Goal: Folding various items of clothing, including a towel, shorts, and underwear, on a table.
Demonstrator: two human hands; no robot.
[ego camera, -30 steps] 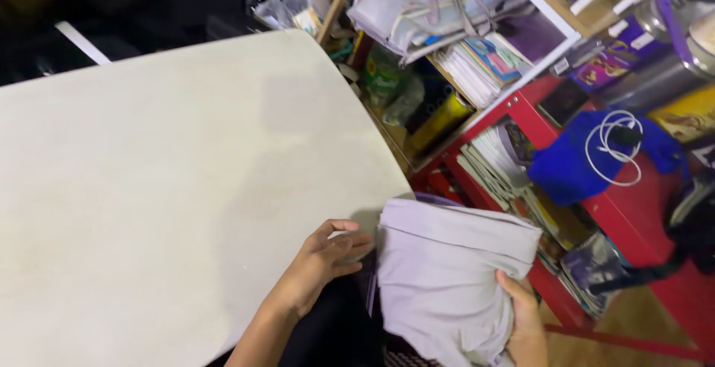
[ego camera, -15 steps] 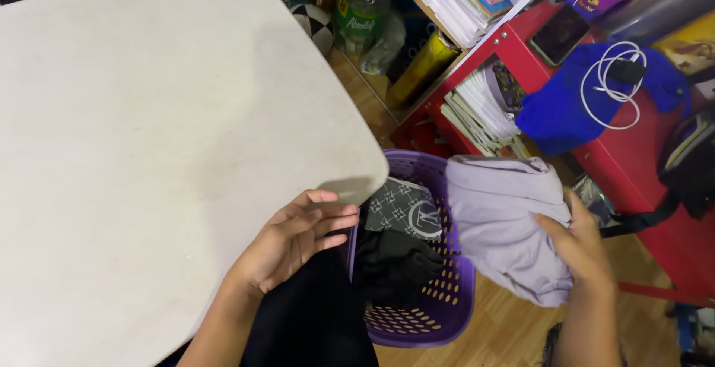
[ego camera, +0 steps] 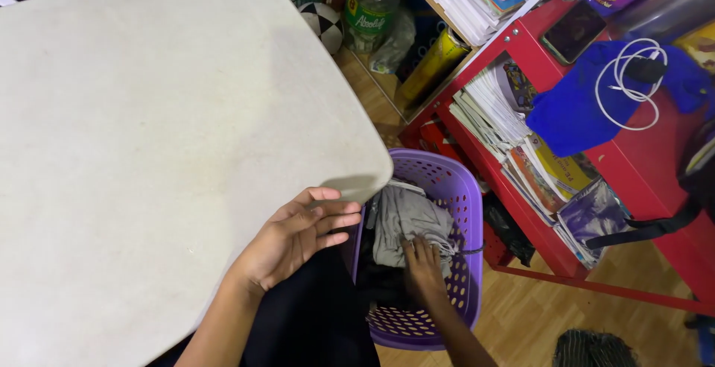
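Note:
My right hand reaches down into a purple perforated laundry basket on the wooden floor, fingers closed on a pale grey garment lying crumpled inside. Dark clothes lie under the garment. My left hand rests flat at the rounded edge of the cream table, fingers apart, holding nothing, just left of the basket.
A red metal shelf stands right of the basket, stacked with books and magazines. On top lie a blue cloth, a coiled white cable and a phone. A ball, green bottle and yellow roll sit behind.
My right hand carried the pale garment from above the basket's right side down into the basket. The view tilted down slightly. My left hand stayed on the table edge.

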